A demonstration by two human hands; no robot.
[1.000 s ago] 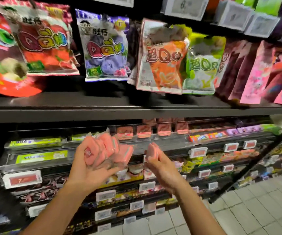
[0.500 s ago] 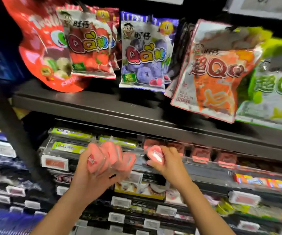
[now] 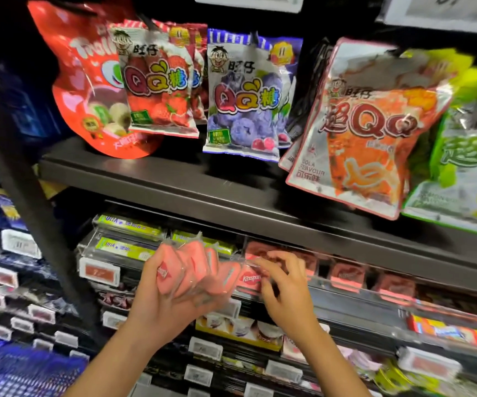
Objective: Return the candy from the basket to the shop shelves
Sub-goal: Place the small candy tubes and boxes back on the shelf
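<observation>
My left hand point(image 3: 159, 308) grips a fanned bunch of several pink candy packs point(image 3: 185, 270) in clear wrap, held in front of the second shelf. Just to their right, my right hand point(image 3: 286, 290) pinches a single pink pack point(image 3: 250, 279) by its right edge, at the clear front rail of the shelf. Behind that rail, matching pink packs point(image 3: 346, 275) stand in a row to the right. The blue basket point(image 3: 16, 373) shows blurred at the lower left.
Gummy candy bags point(image 3: 243, 101) hang above a dark shelf board point(image 3: 202, 181). Green gum packs point(image 3: 125, 247) lie left of the pink row. A black upright post point(image 3: 30, 196) runs down the left side. Price tags point(image 3: 99, 272) line the lower shelf fronts.
My right hand carried its pink pack forward and lowered it to the shelf's front rail, next to the bunch. The view closed in on the shelf. My left hand keeps its grip.
</observation>
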